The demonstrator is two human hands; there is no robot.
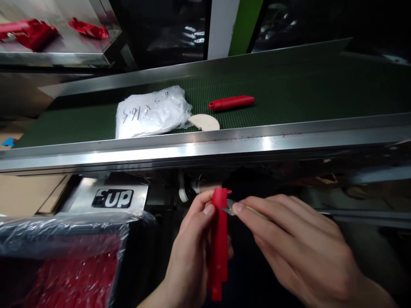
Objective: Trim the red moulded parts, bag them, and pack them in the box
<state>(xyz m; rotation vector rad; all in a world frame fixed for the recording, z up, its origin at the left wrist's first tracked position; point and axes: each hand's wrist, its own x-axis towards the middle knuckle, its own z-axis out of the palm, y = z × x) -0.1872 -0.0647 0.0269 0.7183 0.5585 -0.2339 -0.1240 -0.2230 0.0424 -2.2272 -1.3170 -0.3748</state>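
My left hand grips a long red plastic piece upright, thumb pressed near its top end. My right hand pinches a small metal blade between thumb and forefinger, its tip touching the upper side of the red piece. Both hands are below the conveyor's steel rail. On the green conveyor belt lies another red plastic piece, beside a white plastic bag with handwriting and a pale round disc.
A steel rail runs along the belt's near edge. At lower left a clear plastic-lined bin holds several red pieces. A steel shelf at upper left carries more red parts. A label reads "UP".
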